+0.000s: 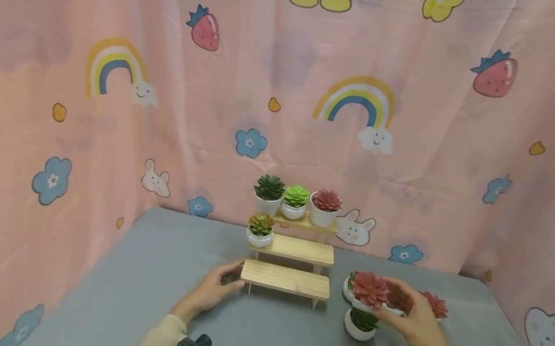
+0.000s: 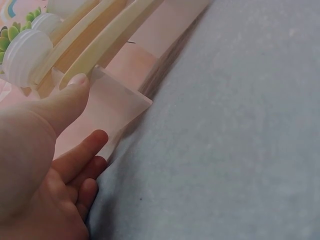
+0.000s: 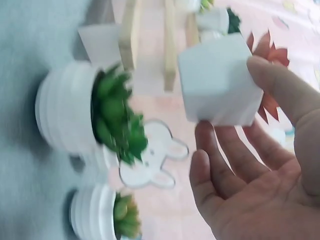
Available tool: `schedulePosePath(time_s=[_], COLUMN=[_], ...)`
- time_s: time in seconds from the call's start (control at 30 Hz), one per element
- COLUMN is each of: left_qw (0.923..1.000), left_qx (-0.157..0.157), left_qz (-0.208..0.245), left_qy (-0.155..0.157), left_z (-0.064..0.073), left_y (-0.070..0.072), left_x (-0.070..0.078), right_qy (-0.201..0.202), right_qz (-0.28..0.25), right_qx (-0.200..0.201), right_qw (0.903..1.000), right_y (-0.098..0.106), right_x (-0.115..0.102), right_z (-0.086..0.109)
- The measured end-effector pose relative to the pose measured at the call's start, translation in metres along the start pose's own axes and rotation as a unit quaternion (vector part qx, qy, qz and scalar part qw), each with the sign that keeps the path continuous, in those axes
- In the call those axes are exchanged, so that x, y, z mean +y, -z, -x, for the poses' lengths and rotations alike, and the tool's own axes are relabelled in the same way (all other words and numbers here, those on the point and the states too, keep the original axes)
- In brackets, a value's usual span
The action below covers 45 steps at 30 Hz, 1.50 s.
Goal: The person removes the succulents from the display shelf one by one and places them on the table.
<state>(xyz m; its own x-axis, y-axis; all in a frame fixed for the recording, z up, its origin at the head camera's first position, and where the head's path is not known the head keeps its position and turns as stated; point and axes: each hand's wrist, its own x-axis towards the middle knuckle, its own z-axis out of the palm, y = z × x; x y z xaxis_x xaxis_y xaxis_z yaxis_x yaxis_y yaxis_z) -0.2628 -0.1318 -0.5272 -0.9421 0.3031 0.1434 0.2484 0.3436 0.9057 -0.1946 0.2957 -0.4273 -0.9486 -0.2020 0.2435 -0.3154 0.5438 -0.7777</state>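
My right hand grips a potted red succulent, held up over the pots on the right of the table. The right wrist view shows its white pot pinched between thumb and fingers, tilted there. My left hand is at the left end of a three-tier wooden stand, thumb tip right at the lowest tier's edge, other fingers loosely bent beside the stand's leg panel. Directly below the held plant stands a dark green succulent in a white pot.
The top tier bears a dark green succulent, a bright green one and a red one. A yellowish-green succulent occupies the middle tier's left end. Another red succulent is behind my right hand. A patterned pink curtain hangs behind.
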Motion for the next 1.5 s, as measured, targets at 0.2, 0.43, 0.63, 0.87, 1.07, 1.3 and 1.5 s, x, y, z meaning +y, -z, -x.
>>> schedulePosePath(time_s=[0.2, 0.43, 0.63, 0.87, 1.07, 1.3, 1.5], left_qw=[0.9999, 0.9999, 0.9999, 0.9999, 0.9998, 0.9999, 0.9997], left_qx=[-0.007, -0.01, -0.011, -0.014, -0.016, -0.008, -0.002], left_qz=[0.008, 0.007, 0.002, 0.008, 0.011, -0.003, -0.009], left_qy=[0.007, 0.003, 0.004, 0.003, 0.006, 0.005, 0.022], left_z=[-0.001, -0.002, -0.004, -0.003, -0.002, -0.002, -0.002], left_y=[0.002, 0.002, 0.003, 0.003, 0.004, 0.003, 0.003], left_x=[0.0, -0.003, 0.001, 0.003, 0.002, 0.001, 0.004], right_qy=[0.005, -0.012, -0.061, -0.044, -0.076, -0.076, -0.091], right_qz=[-0.026, -0.057, -0.099, -0.104, -0.1, -0.157, -0.169], right_qx=[-0.021, -0.056, -0.072, -0.069, -0.086, -0.133, -0.169], right_qw=[0.9994, 0.9967, 0.9906, 0.9912, 0.9884, 0.9756, 0.9667], right_y=[0.02, 0.036, 0.048, 0.055, 0.061, 0.063, 0.062], right_x=[0.021, 0.039, 0.055, 0.076, 0.086, 0.097, 0.106], right_z=[0.008, 0.01, 0.015, 0.019, 0.02, 0.02, 0.023])
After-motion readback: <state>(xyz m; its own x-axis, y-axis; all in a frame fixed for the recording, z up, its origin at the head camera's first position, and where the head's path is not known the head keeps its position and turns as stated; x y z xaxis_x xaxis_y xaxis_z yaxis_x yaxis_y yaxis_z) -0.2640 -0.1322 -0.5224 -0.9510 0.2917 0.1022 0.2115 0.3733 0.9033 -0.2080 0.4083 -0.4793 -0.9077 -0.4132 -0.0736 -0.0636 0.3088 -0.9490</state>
